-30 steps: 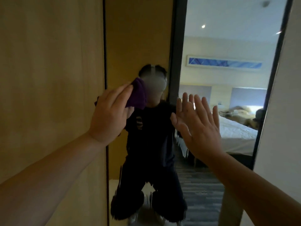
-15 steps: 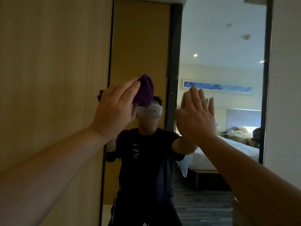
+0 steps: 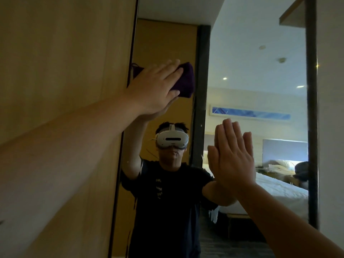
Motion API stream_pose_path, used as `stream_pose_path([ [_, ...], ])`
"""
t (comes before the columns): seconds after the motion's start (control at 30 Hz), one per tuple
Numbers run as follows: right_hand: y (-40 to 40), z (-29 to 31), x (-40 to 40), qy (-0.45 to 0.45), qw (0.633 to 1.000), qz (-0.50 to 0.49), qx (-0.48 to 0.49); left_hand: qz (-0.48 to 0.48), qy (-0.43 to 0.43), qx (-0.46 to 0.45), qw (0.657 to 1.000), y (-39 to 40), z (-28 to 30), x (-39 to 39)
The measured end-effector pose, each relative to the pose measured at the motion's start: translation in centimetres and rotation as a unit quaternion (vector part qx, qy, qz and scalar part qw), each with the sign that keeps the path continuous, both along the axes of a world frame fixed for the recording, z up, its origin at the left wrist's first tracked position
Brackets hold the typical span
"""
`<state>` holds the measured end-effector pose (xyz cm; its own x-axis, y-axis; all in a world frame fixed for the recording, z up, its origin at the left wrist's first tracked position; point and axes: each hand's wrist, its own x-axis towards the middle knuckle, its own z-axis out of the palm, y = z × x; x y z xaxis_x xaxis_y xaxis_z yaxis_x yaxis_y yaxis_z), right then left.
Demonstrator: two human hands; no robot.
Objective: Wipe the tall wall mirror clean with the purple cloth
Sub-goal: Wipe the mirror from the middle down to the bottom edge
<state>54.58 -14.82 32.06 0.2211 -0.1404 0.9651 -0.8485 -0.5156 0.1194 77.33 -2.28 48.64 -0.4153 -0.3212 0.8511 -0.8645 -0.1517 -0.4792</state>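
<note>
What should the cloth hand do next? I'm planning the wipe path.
Probably sweep the purple cloth right across the glass: the left hand presses it near the mirror's left edge, and the right hand lies flat lower down, clear of that path.

Bare forearms; dark T-shirt [image 3: 167,192], white headset [image 3: 172,139].

Soft purple cloth [image 3: 184,81] on the glossy glass mirror [image 3: 242,53], beside a matt wood-grain panel [image 3: 65,53].
</note>
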Motion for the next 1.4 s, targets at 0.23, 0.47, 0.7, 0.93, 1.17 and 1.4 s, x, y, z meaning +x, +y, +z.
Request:
stream_pose_path([
  [0.23,0.0,-0.1,-0.3,-0.008,1.0,0.024,-0.003,-0.006,-0.064,-0.031,0.997,-0.9,-10.0,1.2],
  [0.47,0.7,0.2,-0.5,-0.01,0.998,0.054,0.01,-0.018,-0.048,0.015,0.999,0.4,-26.3,2.2],
  [0.7,1.5,0.4,-2.0,-0.016,0.997,0.074,0.024,-0.036,-0.045,0.043,0.997,1.1,-37.1,3.1],
  [0.93,-0.8,-0.7,-6.3,-0.039,0.997,0.003,0.064,-0.103,-0.004,0.003,0.995,1.0,-33.4,1.9],
  [1.17,-1.4,-1.0,-6.1,-0.05,0.998,-0.005,0.046,-0.113,0.069,-0.11,0.985,-1.0,-14.9,-2.5],
  [1.4,-2.0,-1.1,-6.1,-0.054,0.998,0.001,0.029,-0.042,0.082,-0.048,0.995,-3.3,-0.1,-9.5],
])
